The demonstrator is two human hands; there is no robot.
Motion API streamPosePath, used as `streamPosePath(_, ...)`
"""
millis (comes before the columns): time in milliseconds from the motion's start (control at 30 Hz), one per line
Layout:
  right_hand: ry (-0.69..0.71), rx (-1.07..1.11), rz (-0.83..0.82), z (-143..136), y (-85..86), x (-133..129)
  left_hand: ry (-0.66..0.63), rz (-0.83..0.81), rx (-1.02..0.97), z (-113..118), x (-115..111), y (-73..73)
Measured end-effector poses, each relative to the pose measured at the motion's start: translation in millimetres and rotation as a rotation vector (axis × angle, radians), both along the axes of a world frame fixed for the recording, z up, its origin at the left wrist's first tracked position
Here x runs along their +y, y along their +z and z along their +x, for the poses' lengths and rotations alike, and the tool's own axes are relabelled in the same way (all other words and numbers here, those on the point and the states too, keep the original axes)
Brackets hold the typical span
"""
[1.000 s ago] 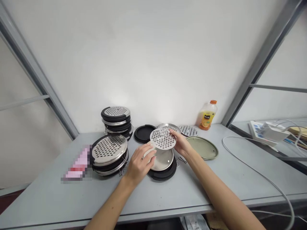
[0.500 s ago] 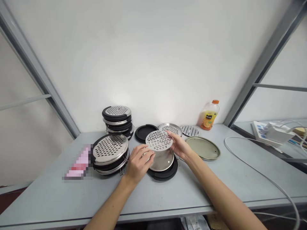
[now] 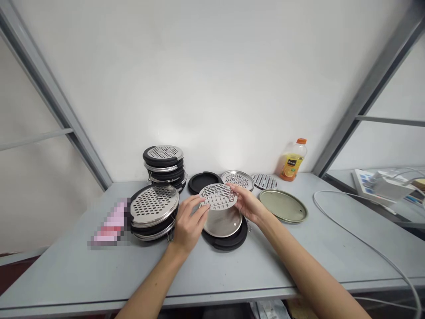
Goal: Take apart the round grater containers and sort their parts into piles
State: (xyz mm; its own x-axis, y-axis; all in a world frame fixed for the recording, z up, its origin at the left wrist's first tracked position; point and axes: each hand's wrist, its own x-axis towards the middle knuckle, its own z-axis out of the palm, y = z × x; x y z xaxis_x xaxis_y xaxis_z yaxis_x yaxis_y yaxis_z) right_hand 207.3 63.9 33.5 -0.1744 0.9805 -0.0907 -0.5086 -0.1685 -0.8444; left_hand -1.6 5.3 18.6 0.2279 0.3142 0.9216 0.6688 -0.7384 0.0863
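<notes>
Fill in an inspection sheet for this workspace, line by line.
Surface: grey table, with a front stack and a rear stack on the left side.
Job's things: perforated metal disc, held above a silver plate that lies over a black ring.
Clutter: orange-capped bottle near the wall; pink item, pixelated, contents unreadable.
Hands: right hand grips the disc's right edge; left hand has its fingers at the left edge, firm grip unclear.
Cables: white cable loops across the right side; more beside a white adapter.
Surroundings: white wall behind, grey frame posts at both sides.
Other people: nothing seen.
</notes>
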Motion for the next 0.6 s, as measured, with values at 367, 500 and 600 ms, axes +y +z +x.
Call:
streamPosePath(367,-0.365,-0.861,0.695,5.5,-6.7,-4.2,0.063,0.039,-0.117,0.0,-0.3,0.5)
streamPosePath(500,-0.472,-0.854,0.813,6.4,-2.3,-7.3,0.094,0.026,-0.124,-1.4,1.3,-1.4)
streamPosePath(600,-0.476,-0.77,0.835,4.4,1.6,-10.3,0.097,0.02,-0.102,-1.6,1.3,-1.1)
